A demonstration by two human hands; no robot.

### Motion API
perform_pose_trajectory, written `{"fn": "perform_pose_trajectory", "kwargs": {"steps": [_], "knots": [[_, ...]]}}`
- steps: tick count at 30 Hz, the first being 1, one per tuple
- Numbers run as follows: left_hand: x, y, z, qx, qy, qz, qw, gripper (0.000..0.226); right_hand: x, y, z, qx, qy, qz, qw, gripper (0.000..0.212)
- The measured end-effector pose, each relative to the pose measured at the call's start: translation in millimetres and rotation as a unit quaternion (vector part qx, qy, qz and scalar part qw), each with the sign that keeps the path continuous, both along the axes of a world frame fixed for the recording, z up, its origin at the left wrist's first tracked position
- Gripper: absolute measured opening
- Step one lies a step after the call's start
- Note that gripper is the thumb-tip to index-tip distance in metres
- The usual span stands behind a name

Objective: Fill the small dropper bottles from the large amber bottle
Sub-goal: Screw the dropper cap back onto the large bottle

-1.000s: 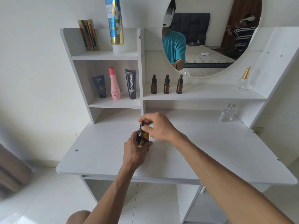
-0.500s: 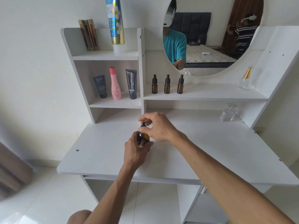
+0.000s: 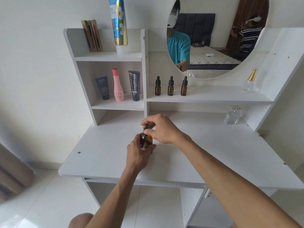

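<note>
The large amber bottle stands on the white desk, a little left of its middle. My left hand grips the bottle's body from the near side. My right hand reaches over from the right and pinches the black dropper cap on top. Three small amber dropper bottles with black caps stand in a row on the shelf under the mirror, apart from both hands.
Left cubby holds a dark tube, a pink bottle and a black tube. A tall blue-gold tube and slim boxes stand on the top shelf. Glass perfume bottles sit at right. A round mirror hangs behind.
Both hands stay on the large bottle; my right fingers shift slightly on the cap. The bottle itself keeps its place on the desk.
</note>
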State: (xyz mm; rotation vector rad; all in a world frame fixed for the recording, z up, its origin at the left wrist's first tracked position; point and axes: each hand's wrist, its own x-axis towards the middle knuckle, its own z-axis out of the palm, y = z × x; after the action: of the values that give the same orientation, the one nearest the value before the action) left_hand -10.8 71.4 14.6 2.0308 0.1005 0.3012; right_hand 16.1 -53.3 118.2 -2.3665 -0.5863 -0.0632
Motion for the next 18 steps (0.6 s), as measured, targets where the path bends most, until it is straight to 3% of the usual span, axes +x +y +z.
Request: {"fn": "perform_pose_trajectory", "kwargs": {"steps": [3, 18], "knots": [[-0.5, -0.5, 0.5, 0.006, -0.003, 0.001, 1.000, 0.029, 1.1, 0.4, -0.1, -0.006, -0.001, -0.013, 1.000, 0.037], [2.3, 1.7, -3.7, -0.008, -0.002, -0.005, 1.000, 0.031, 2.7, 0.5, -3.4, -0.011, 0.007, 0.005, 1.000, 0.035]]}}
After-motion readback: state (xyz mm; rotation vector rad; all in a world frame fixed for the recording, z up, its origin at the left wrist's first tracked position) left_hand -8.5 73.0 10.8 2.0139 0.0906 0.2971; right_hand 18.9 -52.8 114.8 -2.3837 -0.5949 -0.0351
